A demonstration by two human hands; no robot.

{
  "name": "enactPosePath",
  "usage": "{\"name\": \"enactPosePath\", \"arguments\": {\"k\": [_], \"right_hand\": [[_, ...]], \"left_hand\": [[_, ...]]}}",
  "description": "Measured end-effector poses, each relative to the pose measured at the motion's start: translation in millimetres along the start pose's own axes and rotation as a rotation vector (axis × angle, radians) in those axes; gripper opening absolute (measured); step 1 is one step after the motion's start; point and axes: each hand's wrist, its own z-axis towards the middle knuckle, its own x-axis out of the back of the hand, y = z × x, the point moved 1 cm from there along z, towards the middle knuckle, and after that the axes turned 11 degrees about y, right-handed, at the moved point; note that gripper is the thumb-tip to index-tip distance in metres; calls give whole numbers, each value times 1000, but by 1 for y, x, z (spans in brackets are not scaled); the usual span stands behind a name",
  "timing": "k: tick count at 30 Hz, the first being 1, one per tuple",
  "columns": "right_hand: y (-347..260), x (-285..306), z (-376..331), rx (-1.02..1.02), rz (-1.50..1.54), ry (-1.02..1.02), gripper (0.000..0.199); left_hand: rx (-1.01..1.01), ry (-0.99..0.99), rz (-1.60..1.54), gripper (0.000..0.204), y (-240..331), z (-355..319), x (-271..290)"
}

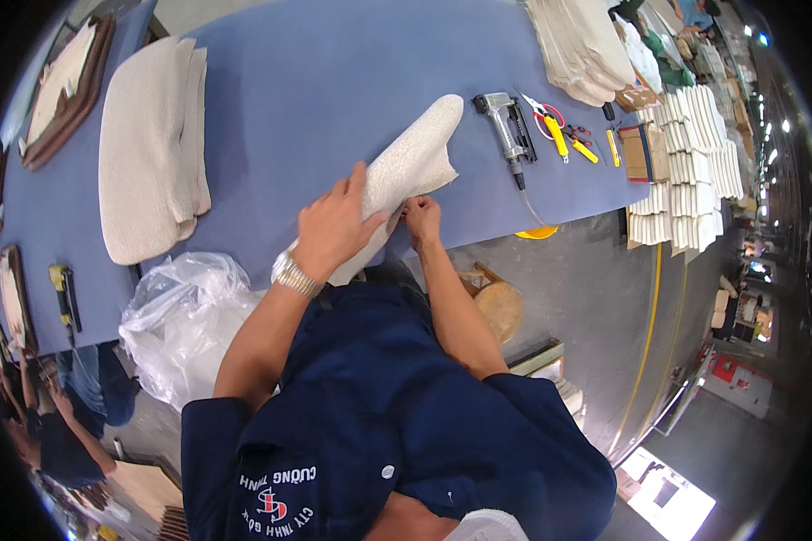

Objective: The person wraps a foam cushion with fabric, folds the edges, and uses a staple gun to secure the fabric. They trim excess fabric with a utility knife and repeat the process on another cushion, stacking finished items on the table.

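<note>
A long cream piece covered in textured fabric point(417, 149) lies at the table's near edge, its rounded end pointing away to the right. My left hand point(334, 225), with a metal watch at the wrist, rests on top of it, fingers stretched out and apart. At its near right side my right hand point(421, 219) is closed in a pinch on the fabric edge. Whether anything small is also between those fingertips is hidden. Right of the cream piece lies a grey pneumatic staple gun point(507, 128) with an air hose.
A blue-grey table point(307, 81) carries stacked cream fabric pieces point(149, 149) on the left and another stack point(582, 45) at far right. Red-handled scissors point(543, 113), pliers point(579, 135) and yellow-handled tools lie right. Clear plastic bag point(189, 325) hangs near left; a wooden stool point(499, 311) stands below.
</note>
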Motion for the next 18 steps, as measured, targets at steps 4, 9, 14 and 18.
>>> {"name": "enactPosePath", "arguments": {"k": [4, 9, 14, 18], "right_hand": [[17, 11, 12, -77, 184, 117, 28], [-25, 4, 16, -315, 593, 4, 44], [-57, -12, 36, -268, 481, 87, 49], [-102, -27, 16, -132, 2, 366, 57]], "left_hand": [[-69, -106, -6, 80, 38, 70, -15], [-83, -136, 28, 76, 67, 140, -53], [-73, -125, 72, 77, 80, 194, -70], [-74, -179, 171, 81, 66, 226, -66]]}}
